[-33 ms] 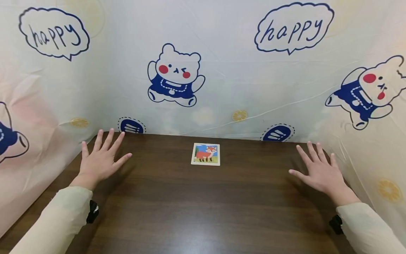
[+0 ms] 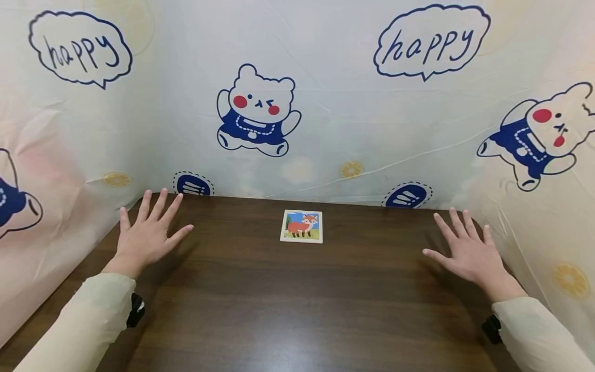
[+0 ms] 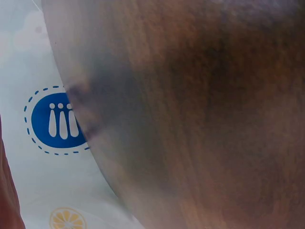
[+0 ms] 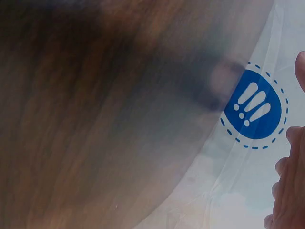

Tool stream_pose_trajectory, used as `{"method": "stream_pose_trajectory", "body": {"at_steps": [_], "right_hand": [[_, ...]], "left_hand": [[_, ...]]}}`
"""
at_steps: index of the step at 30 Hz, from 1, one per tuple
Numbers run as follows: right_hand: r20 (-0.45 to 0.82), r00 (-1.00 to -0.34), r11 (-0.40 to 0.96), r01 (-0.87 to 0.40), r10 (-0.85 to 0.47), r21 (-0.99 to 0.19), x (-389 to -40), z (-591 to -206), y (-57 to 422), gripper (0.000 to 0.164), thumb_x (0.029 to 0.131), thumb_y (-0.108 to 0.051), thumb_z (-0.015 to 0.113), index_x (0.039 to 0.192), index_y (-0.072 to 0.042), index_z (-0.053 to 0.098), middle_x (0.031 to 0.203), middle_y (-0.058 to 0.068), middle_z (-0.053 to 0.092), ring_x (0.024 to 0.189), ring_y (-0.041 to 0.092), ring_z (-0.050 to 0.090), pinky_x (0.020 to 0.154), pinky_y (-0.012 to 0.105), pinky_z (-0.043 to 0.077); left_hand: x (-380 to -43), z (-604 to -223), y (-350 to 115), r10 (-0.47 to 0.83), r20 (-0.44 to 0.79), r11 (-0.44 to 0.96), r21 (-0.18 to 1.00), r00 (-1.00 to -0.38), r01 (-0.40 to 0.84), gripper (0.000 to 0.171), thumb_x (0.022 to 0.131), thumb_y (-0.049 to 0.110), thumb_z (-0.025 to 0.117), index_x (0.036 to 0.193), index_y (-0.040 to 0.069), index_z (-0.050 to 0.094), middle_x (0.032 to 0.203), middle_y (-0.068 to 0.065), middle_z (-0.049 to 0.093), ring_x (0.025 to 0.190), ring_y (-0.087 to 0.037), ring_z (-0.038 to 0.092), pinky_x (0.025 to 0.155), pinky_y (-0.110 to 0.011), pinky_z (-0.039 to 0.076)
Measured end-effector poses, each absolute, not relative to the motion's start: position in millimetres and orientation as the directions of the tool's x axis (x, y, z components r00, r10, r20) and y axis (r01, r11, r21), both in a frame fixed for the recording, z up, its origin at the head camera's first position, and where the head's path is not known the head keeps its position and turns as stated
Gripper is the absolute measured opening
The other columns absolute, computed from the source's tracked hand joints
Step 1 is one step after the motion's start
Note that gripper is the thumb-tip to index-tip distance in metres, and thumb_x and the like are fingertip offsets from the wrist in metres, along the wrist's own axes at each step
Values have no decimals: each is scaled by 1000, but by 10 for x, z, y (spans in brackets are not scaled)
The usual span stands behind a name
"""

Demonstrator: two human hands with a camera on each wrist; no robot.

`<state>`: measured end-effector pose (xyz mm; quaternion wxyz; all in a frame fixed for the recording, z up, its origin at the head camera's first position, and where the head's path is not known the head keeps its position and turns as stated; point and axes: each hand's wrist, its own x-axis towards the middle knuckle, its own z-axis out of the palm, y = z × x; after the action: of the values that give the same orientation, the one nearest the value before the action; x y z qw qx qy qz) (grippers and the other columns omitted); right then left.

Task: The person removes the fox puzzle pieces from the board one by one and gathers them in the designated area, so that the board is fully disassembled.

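Observation:
A small square picture puzzle or tile with a fox on it (image 2: 301, 226) lies flat near the far edge of the dark table, midway between the hands. My left hand (image 2: 146, 235) is spread at the table's left side, fingers straight and palm down, holding nothing. On the right, my other hand (image 2: 471, 253) has its fingers fanned out and holds nothing either. Both hands are well apart from the fox square. Only a strip of the left hand (image 3: 8, 195) enters the left wrist view; fingertips of the right hand (image 4: 288, 186) show in the right wrist view.
Dark brown wood-grain table (image 2: 297, 299) with rounded far corners. A pale printed cloth (image 2: 325, 129) with bears and "happy" bubbles stands behind it and along both sides. Black wrist bands (image 2: 136, 310) sit at the light sleeves (image 2: 88, 310).

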<state>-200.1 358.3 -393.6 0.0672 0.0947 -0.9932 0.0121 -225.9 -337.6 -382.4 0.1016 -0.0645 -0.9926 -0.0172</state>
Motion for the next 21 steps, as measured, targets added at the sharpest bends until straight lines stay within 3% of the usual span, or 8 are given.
{"method": "stream_pose_trajectory", "body": {"at_steps": [11, 21], "right_hand": [[104, -975, 979, -201, -196, -38, -2116, -3934, 3386, 97, 91, -71, 48, 161, -18, 9, 165, 25, 4, 151, 49, -2, 108, 80, 5], [52, -966, 964, -255, -252, -69, -2326, -3956, 2939, 96, 90, -73, 47, 161, -18, 12, 166, 21, 8, 153, 46, 3, 113, 75, 7]], "left_hand": [[-2305, -3847, -3327, 134, 194, 989, 37, -972, 144, 84, 96, 70, 35, 160, 33, -6, 167, -4, -15, 152, -34, -24, 105, -79, -16], [-2449, -3853, -2980, 180, 181, 980, 52, -967, 192, 85, 96, 69, 37, 161, 30, -2, 168, -6, -10, 153, -35, -19, 108, -75, -18]]}}
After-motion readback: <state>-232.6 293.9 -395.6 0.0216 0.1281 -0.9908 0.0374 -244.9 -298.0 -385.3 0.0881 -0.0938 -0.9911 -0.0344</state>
